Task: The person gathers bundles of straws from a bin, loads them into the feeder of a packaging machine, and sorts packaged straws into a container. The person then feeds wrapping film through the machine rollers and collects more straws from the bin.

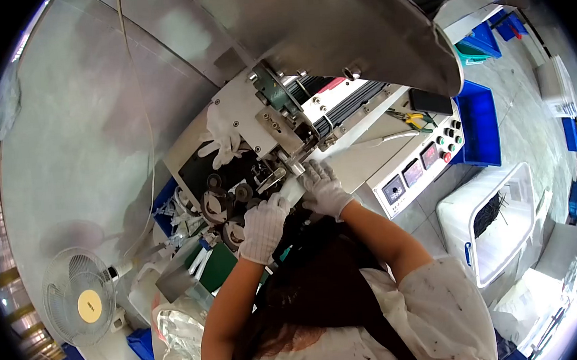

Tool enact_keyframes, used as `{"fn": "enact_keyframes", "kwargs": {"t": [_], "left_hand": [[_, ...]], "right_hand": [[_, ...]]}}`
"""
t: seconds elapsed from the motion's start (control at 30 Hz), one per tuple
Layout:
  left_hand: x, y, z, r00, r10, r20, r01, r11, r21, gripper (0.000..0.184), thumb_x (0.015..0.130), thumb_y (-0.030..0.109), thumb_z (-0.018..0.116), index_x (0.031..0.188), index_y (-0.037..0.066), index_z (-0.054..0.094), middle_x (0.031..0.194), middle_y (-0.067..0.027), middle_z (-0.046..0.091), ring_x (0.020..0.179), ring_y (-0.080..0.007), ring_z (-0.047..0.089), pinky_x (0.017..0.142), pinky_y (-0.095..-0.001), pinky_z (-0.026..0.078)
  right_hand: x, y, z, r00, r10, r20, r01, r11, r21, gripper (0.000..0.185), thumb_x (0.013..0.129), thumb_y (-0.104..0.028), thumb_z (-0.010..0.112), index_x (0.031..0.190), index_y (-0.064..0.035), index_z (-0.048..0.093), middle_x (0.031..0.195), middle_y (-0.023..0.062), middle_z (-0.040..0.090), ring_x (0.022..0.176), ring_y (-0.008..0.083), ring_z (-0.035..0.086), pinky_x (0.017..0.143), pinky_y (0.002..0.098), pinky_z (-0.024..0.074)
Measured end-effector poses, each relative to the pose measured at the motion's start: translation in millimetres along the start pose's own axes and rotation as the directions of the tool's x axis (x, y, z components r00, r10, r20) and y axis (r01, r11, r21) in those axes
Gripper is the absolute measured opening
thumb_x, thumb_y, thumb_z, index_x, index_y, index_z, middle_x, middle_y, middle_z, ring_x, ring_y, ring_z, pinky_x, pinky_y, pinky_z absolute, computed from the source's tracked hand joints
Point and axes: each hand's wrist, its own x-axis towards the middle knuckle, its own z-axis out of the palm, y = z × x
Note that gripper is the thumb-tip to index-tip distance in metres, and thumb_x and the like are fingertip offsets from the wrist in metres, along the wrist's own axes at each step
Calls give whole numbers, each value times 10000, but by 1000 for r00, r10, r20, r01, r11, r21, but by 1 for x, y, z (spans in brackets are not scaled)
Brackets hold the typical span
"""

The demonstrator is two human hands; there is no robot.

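Both hands wear white gloves and are at the front of a bench machine (249, 119), just below its metal clamp head (292, 161). My left hand (265, 230) is closed, fingers curled in beside a pale, whitish piece (292, 191); what its fingertips grip is hidden. On the other side of that piece, my right hand (325, 189) has its fingers stretched out and slightly apart, resting against the machine's edge. Several reels and rollers (215, 205) sit left of my left hand. A loose white glove (220, 141) lies on the machine's upper left.
To the right, a control panel (416, 171) carries buttons and displays. Pliers (413, 119) and a dark phone-like slab (430, 102) lie behind it. A blue bin (478, 121) and a white crate (451, 212) with dark strands (489, 214) stand beyond. A fan (76, 295) is at left.
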Motion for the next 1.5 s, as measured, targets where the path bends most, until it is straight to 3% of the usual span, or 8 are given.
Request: {"fn": "enact_keyframes", "kwargs": {"t": [0.1, 0.2, 0.77, 0.9, 1.03, 1.13, 1.27, 1.5], "left_hand": [[12, -3, -1, 993, -53, 107, 63, 994, -92, 184, 777, 40, 538, 955, 41, 585, 955, -86, 616, 781, -211, 631, 605, -309, 520], [26, -9, 7, 971, 38, -238, -69, 990, -123, 97, 785, 91, 553, 859, 42, 593, 882, -63, 614, 746, -213, 631, 610, -313, 516], [62, -16, -20, 891, 411, -191, -381, 908, 175, 130, 710, 143, 617, 836, 115, 635, 850, 13, 594, 721, -140, 567, 568, -280, 477], [50, -56, -21, 950, 287, -124, -245, 930, 275, 75, 711, 136, 595, 767, 99, 562, 801, 17, 563, 745, -124, 564, 580, -250, 482], [40, -56, -18, 966, 227, -123, -179, 932, 314, 75, 697, 129, 594, 743, 100, 542, 801, 21, 562, 753, -112, 564, 583, -245, 484], [38, -52, -12, 959, 221, -175, -177, 955, 237, 72, 695, 120, 589, 746, 98, 542, 785, 22, 552, 740, -115, 565, 568, -248, 484], [31, -40, -11, 938, 232, -258, -203, 970, 134, 73, 694, 122, 586, 748, 101, 543, 754, 10, 536, 721, -127, 571, 563, -258, 483], [15, -32, -2, 970, 169, -175, -147, 980, 134, 91, 692, 145, 605, 737, 93, 546, 703, -11, 536, 685, -152, 573, 557, -275, 484]], "right_hand": [[10, 14, -1, 996, -85, -18, 85, 996, -13, 822, 834, -560, 505, 1384, 24, 325, 1498, 212, 201, 1409, 337, 143, 1146, 473, 116], [32, 23, 6, 998, -63, 11, 64, 995, -75, 831, 856, -573, 468, 1400, 33, 302, 1511, 183, 200, 1423, 312, 98, 1147, 468, 107], [40, 39, 30, 975, -120, -185, 99, 988, -119, 687, 880, -367, 482, 1454, -92, 223, 1513, 113, 240, 1411, 270, 178, 1141, 463, 172], [42, 32, -2, 982, -35, 184, 37, 999, -3, 665, 888, -274, 452, 1465, -106, 166, 1528, 105, 194, 1411, 246, 178, 1160, 440, 124], [4, 13, 14, 949, -19, -316, -32, 987, -156, 684, 849, -220, 537, 1445, -88, 228, 1470, 131, 314, 1367, 242, 292, 1121, 432, 254], [-7, -17, 2, 716, 14, -698, 295, 900, 321, 571, 813, -113, 580, 1348, -36, 397, 1265, 173, 518, 1080, 342, 555, 891, 395, 484], [14, -33, -6, 816, 106, -568, 335, 714, 615, 545, 777, 20, 528, 1306, -49, 420, 1184, 224, 537, 1087, 392, 519, 908, 414, 456], [26, -35, -24, 985, 75, -155, 0, 899, 437, 677, 742, 18, 572, 1372, -106, 357, 1188, 185, 555, 1058, 334, 569, 865, 386, 485]]}}
